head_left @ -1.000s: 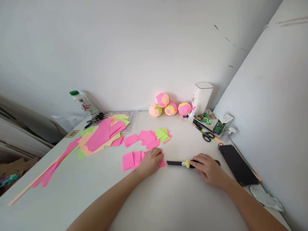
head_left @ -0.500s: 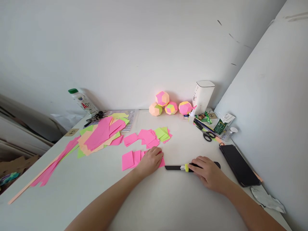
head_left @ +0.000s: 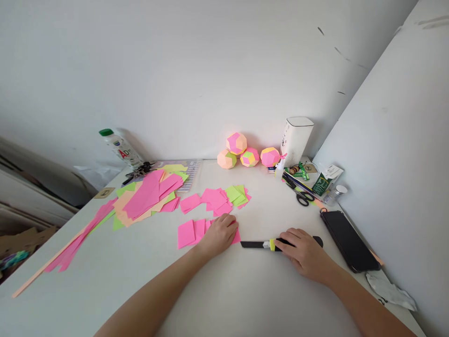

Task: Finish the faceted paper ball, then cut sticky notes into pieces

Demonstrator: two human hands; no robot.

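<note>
My left hand [head_left: 220, 234] rests with its fingers curled on the right end of a row of pink paper squares [head_left: 186, 234], partly covering them. To the right, my right hand [head_left: 302, 252] is closed on the handle of a black and yellow utility knife [head_left: 253, 245], whose dark blade points left towards the pink squares. Behind my left hand lie more pink squares [head_left: 214, 199] and some lime green squares [head_left: 236, 195]. What the fingertips of my left hand press or hold is too small to make out.
At the left lies a pile of coloured paper [head_left: 145, 196] by a white bottle [head_left: 121, 149]. Paper balls [head_left: 236, 143] and a white container [head_left: 297, 140] stand at the wall. Scissors [head_left: 304, 198] and a black phone [head_left: 350, 241] lie on the right.
</note>
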